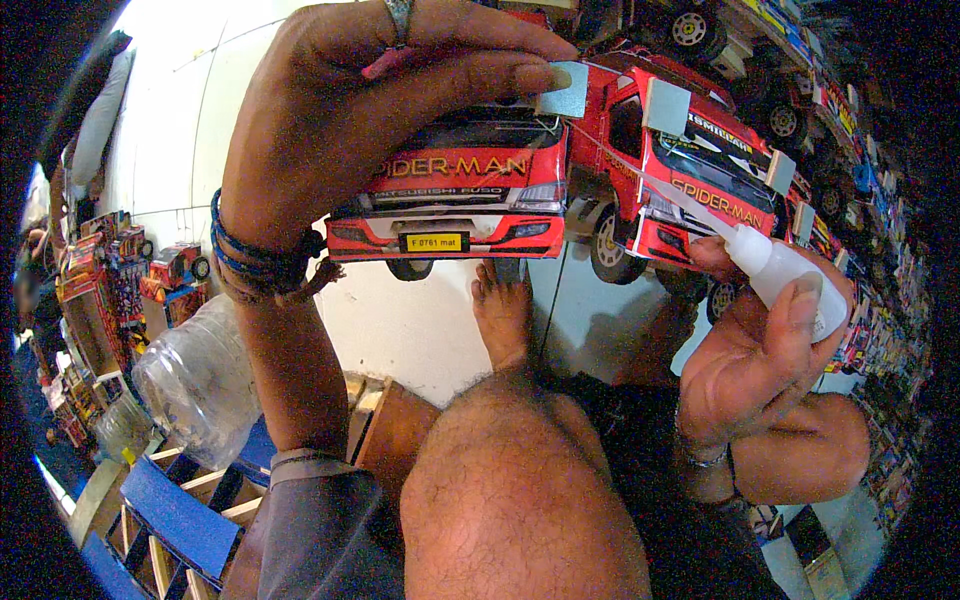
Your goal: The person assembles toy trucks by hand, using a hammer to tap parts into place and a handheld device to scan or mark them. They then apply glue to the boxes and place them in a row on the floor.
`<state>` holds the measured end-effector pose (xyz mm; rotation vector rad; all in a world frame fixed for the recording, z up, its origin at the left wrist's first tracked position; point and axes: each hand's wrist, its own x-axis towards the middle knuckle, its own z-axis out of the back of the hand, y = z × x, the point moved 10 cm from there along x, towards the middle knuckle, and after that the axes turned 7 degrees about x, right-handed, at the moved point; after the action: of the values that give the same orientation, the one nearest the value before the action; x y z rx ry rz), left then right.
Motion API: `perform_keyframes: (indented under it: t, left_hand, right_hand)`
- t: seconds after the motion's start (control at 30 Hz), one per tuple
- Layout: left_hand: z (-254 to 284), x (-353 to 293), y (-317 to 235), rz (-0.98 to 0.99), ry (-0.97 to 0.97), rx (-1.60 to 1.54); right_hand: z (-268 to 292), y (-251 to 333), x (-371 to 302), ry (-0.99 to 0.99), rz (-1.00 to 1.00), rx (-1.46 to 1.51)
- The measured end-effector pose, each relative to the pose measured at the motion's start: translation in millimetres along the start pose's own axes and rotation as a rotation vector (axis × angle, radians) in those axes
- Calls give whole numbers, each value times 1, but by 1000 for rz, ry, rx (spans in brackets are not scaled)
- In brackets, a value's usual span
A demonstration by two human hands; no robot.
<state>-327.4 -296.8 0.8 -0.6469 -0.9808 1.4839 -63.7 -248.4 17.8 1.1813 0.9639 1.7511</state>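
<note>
My left hand point(330, 110) reaches over the front of a red toy truck point(545, 190), thumb and fingers pinched on a small pale square plate point(566, 95) at the cab's upper corner. My right hand point(760, 350) is closed around a small white squeeze bottle point(795, 285) with a long thin nozzle, which looks like a glue bottle. The nozzle slants up and left, in front of a second red toy truck point(625, 150). That truck has similar pale square plates point(665, 105) at its windshield corners. My left hand hides part of the first truck's cab.
More toy trucks point(690, 30) stand in rows at the back and right. To the left are a clear plastic jar point(200, 375), blue-topped wooden frames point(180, 510) and further toy trucks point(180, 265). My bent knee point(520, 480) rises in front, above the pale tiled floor point(400, 330).
</note>
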Motion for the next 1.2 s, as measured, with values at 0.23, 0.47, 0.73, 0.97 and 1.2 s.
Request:
perform_keyframes:
  t: [0.23, 0.47, 0.73, 0.97, 1.2]
  left_hand:
    - [0, 3, 1, -19, 4, -52]
    - [-5, -5, 14, 163, 31, -187]
    - [-2, -4, 16, 128, -9, -110]
    - [-1, -3, 11, 79, -9, -78]
    - [1, -2, 8, 65, -17, 10]
  right_hand:
    - [-15, -4, 1, 74, -71, 253]
    - [-25, 17, 3, 230, 51, 197]
    - [-35, 16, -6, 126, -127, 306]
    - [-41, 17, -5, 158, -145, 302]
    - [-39, 17, -4, 128, -150, 314]
